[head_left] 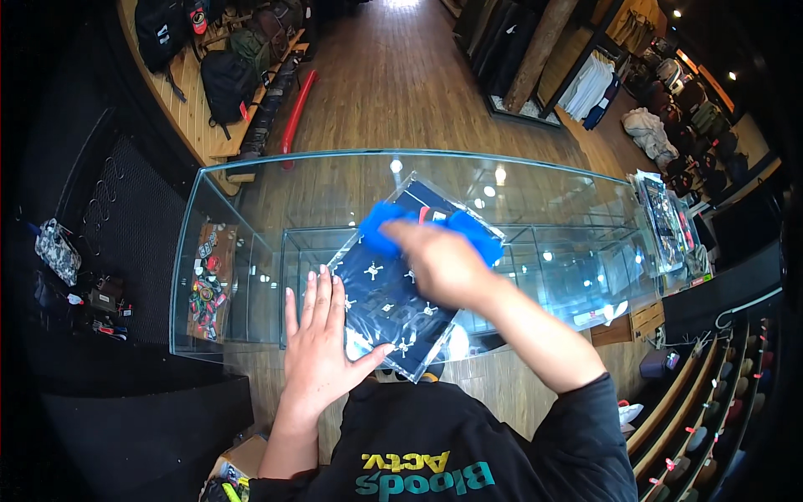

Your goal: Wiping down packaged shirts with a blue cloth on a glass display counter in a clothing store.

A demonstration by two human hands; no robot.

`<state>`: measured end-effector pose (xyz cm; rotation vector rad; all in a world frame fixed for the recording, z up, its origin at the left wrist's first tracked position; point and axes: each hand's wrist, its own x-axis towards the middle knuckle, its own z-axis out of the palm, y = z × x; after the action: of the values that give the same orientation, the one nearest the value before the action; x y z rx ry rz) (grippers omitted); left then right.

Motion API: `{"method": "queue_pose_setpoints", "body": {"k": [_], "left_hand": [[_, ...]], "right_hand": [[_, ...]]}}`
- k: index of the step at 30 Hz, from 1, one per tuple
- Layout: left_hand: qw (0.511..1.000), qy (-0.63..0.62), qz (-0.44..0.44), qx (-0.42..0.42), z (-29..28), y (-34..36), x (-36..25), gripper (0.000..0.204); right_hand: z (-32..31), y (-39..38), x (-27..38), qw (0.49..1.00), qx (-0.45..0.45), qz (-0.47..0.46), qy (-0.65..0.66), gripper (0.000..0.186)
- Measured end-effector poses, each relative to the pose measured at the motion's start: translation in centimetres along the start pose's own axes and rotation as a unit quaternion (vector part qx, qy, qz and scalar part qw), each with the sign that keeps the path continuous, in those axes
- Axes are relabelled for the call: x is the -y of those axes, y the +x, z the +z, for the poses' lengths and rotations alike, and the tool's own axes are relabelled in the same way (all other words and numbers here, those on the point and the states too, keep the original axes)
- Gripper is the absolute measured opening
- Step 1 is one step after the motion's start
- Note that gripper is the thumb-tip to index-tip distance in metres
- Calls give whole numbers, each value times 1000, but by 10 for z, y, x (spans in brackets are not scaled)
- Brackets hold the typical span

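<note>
We see one flat package, dark navy cloth with pale skull-like motifs inside a clear sleeve, lying askew on the glass top of the table, left of the middle; its near corner seems to reach the table's near edge or a little past it.

Our left hand is spread flat and grips nothing: the thumb rests over the package's near left edge, the fingers on the glass just beside it. Our right hand, blurred, is closed on a blue cloth and held over the far part of the package; we cannot tell how hard it presses.

We judge the package light and pliable, soft inside, with a slick film that could slide on glass and crease if pinched. Nothing about it looks fragile. We would take it by two opposite edges, or slip a palm beneath it, rather than tug the loose rim of film.

Counting, we have two hands, one package under them, one table and apparently one blue cloth, showing on both sides of the fist. One pile of sleeved packages stands at the table's right end; its layers overlap too much for us to number.
</note>
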<state>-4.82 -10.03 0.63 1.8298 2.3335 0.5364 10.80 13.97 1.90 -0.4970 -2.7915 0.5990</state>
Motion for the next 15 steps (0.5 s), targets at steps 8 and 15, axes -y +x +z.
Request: {"method": "queue_pose_setpoints", "body": {"k": [8, 15], "left_hand": [[1000, 0, 6, -8, 4, -1, 4, 123], [1000, 5, -19, 10, 4, 0, 3, 126]], "right_hand": [[-35, 9, 42, 838, -282, 6, 467, 48], [-31, -28, 82, 999, -16, -49, -14, 79]]}}
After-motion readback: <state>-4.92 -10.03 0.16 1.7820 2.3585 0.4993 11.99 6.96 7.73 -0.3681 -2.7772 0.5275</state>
